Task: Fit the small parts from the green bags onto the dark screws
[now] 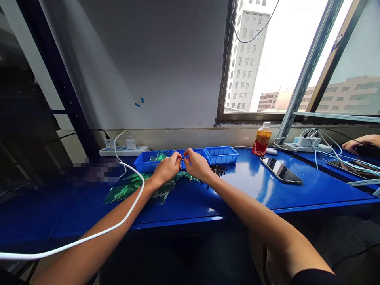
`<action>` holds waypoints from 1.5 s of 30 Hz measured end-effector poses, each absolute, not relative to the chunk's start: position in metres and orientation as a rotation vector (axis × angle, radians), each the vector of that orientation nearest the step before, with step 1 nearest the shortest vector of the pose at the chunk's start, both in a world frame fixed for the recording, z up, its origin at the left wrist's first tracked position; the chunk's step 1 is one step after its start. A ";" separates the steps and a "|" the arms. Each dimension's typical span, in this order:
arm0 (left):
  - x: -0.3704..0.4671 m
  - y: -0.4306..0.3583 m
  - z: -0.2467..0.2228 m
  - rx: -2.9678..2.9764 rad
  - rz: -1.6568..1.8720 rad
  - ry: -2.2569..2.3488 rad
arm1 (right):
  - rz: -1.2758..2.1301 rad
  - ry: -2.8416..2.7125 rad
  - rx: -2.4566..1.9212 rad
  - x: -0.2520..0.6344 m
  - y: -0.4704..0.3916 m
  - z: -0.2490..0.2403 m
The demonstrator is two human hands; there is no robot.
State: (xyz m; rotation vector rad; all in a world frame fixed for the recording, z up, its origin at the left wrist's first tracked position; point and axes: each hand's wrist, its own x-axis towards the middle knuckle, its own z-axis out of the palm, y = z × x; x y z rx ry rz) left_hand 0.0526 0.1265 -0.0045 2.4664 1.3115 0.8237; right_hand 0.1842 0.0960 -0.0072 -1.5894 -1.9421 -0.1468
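Note:
My left hand [168, 168] and my right hand [196, 164] meet above the blue table, in front of a row of blue bins. Both are closed in a pinch around one small dark piece [183, 158] between the fingertips; its details are too small to make out. Beneath and left of my left hand lie green plastic bags [123, 192] of small parts. A pile of small dark pieces [219, 170] sits just right of my right hand. The left bin [144, 163] holds another green bag, the middle bin [203, 152] is partly hidden by my hands, and the right bin [222, 155] stands beside it.
A white cable [130, 211] crosses over my left forearm. Power strips [123, 151] stand at the back. To the right are a bottle [261, 139], a phone [280, 170] and tangled cables. Another person's hand [359, 143] rests at the far right.

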 end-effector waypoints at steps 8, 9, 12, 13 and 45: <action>0.053 0.127 -0.005 2.479 0.822 1.317 | -0.160 -1.945 -1.591 0.185 0.097 -0.008; 0.053 0.127 -0.005 2.480 0.824 1.316 | -0.159 -1.944 -1.594 0.185 0.097 -0.008; 0.052 0.127 -0.005 2.481 0.831 1.315 | -0.159 -1.936 -1.605 0.185 0.097 -0.007; 0.052 0.127 -0.004 2.481 0.833 1.318 | -0.159 -1.933 -1.609 0.185 0.097 -0.007; 0.051 0.128 -0.003 2.473 0.821 1.279 | -0.173 -1.945 -1.553 0.187 0.100 -0.006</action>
